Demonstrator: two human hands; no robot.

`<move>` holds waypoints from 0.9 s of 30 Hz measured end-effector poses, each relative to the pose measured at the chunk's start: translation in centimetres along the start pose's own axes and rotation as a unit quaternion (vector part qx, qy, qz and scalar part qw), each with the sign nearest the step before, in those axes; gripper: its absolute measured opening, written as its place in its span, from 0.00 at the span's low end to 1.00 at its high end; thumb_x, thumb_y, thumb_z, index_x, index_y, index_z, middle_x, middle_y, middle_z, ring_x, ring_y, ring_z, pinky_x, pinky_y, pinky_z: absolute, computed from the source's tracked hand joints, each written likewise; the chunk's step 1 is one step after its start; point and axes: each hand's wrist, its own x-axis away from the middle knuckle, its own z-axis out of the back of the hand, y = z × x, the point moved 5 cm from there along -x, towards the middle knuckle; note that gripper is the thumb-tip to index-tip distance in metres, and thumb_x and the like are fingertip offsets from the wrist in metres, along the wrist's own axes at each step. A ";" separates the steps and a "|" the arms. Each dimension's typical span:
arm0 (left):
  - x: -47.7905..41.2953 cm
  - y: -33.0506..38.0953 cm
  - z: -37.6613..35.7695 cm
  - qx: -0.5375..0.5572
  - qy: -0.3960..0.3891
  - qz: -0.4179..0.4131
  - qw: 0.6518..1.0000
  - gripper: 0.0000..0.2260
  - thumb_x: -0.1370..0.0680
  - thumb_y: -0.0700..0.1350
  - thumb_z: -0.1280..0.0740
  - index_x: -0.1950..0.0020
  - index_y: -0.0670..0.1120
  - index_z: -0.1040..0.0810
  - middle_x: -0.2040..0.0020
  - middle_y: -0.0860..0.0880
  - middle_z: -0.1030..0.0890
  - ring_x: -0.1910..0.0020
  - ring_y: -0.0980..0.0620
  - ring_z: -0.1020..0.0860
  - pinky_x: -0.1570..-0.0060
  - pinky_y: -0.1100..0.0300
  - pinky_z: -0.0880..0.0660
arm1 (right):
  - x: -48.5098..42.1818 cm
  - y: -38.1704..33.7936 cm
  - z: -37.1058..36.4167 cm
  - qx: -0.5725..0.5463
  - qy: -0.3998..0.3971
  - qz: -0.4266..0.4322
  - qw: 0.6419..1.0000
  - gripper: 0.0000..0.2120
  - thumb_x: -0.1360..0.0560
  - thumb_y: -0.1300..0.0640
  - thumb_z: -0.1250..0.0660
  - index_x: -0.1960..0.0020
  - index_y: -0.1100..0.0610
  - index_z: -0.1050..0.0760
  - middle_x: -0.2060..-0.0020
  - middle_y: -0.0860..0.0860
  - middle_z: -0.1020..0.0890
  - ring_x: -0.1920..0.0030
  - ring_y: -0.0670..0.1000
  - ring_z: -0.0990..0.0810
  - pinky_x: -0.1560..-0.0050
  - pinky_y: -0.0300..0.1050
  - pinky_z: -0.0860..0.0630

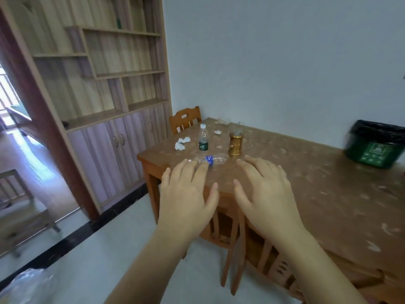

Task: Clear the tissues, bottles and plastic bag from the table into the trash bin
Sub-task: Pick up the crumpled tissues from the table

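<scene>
A clear bottle with a blue label (213, 159) lies on its side near the front left corner of the wooden table (317, 183). Behind it a clear bottle with a green label (203, 138) stands upright. Crumpled white tissues (182, 143) lie to its left, and a smaller tissue (217, 132) sits further back. A crumpled clear plastic bag (223, 121) rests at the far edge. A green trash bin with a black liner (375, 145) stands on the table's right side. My left hand (190, 189) hovers open with its fingertips over the lying bottle's cap end. My right hand (265, 189) is open beside it, holding nothing.
A golden lantern (235, 143) stands right of the bottles. Wooden chairs (185, 119) are tucked in at the table's far left end and under the near edge (232, 233). A bookcase with cabinet doors (105, 84) lines the left wall. A clear plastic bag (26, 284) lies on the floor.
</scene>
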 end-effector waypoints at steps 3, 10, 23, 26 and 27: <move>-0.5 -1.6 -2.2 0.008 -0.006 0.025 1.000 0.23 0.27 0.54 0.44 0.39 0.44 0.23 0.43 0.45 0.20 0.40 0.43 0.25 0.41 0.41 0.32 | -0.6 0.6 -3.0 -0.016 -0.017 0.000 1.000 0.21 0.29 0.50 0.44 0.43 0.58 0.24 0.45 0.55 0.20 0.43 0.59 0.25 0.41 0.64 0.31; -1.9 -8.6 -6.1 -0.001 -0.040 0.074 0.996 0.23 0.27 0.54 0.44 0.39 0.43 0.24 0.42 0.44 0.20 0.40 0.43 0.24 0.40 0.42 0.31 | -4.2 -0.4 -10.6 -0.015 -0.070 0.010 0.997 0.21 0.30 0.50 0.44 0.43 0.59 0.24 0.45 0.56 0.20 0.43 0.59 0.25 0.41 0.63 0.32; -9.6 -31.0 -10.5 0.002 -0.041 0.100 0.994 0.21 0.26 0.53 0.43 0.39 0.43 0.25 0.42 0.43 0.20 0.40 0.43 0.25 0.41 0.40 0.30 | -16.4 -11.2 -29.8 -0.050 -0.112 0.053 0.991 0.21 0.29 0.50 0.44 0.43 0.59 0.24 0.45 0.57 0.21 0.43 0.60 0.25 0.44 0.64 0.29; -11.3 -35.8 -11.2 -0.015 -0.026 0.095 0.995 0.22 0.26 0.52 0.43 0.40 0.41 0.24 0.44 0.42 0.20 0.42 0.42 0.24 0.41 0.43 0.30 | -18.7 -13.5 -34.3 -0.063 -0.119 0.050 0.990 0.21 0.29 0.50 0.45 0.43 0.59 0.24 0.45 0.58 0.21 0.43 0.60 0.25 0.45 0.65 0.29; -11.7 -37.2 -11.7 -0.016 -0.022 0.095 0.995 0.21 0.27 0.52 0.43 0.40 0.41 0.24 0.44 0.42 0.20 0.42 0.42 0.24 0.41 0.43 0.31 | -19.3 -14.1 -35.6 -0.066 -0.122 0.049 0.989 0.21 0.29 0.50 0.45 0.43 0.59 0.24 0.44 0.57 0.21 0.43 0.60 0.25 0.45 0.65 0.29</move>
